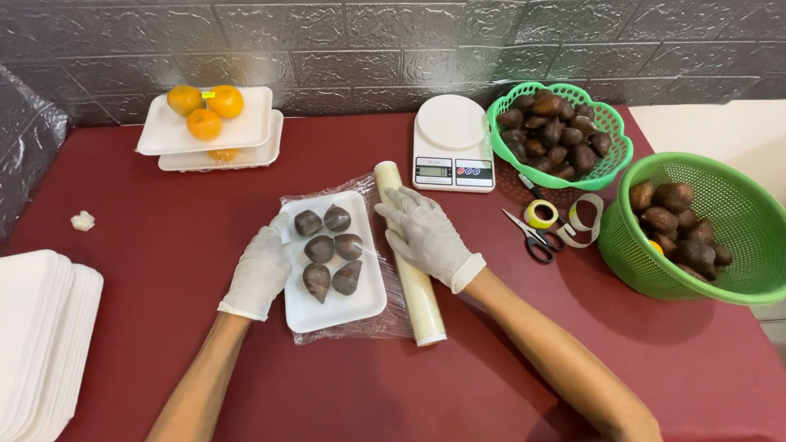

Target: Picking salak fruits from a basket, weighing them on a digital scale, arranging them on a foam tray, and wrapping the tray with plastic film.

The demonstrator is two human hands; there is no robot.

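A white foam tray with several dark brown scaly fruits lies on the dark red table under a sheet of clear plastic wrap. My left hand, in a white glove, rests flat against the tray's left edge. My right hand, also gloved, lies on the cream roll of wrap, which sits along the tray's right side.
Behind stand a white kitchen scale, two stacked foam trays with oranges, and a green basket of brown fruits. A bigger green basket sits right, beside scissors and tape. Spare trays are stacked far left.
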